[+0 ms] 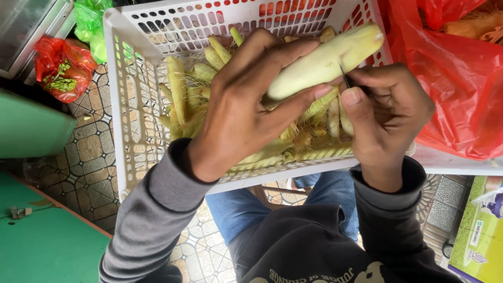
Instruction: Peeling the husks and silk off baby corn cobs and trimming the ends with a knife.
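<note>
Husking is the step in hand, judged from how things lie over the white plastic basket (118, 99). The left hand (241, 112) is wrapped around a pale yellow-green ear of baby corn in its husk (325, 60), fingers closed over its lower half, so the ear sits above the basket's middle, tip slanting toward the basket's far right corner. The right hand (385, 112) is curled tight around a small knife (344, 78), of which only a thin dark blade shows; the blade meets the ear's side just where the left fingertips end. How deep it has bitten cannot be told.

Inside the basket lie more husked ears and husk strips (183, 94) with tufts of silk. Just right of the basket a red plastic bag (461, 94) bulges; left of the basket, on the tiled floor (91, 157), sit a smaller red bag (63, 68) and a green bag (91, 23).

The next move likely calls for a shallow, steady slit along the husk, blade kept clear of the left fingertips so near it, then peeling the layers away over the basket.
</note>
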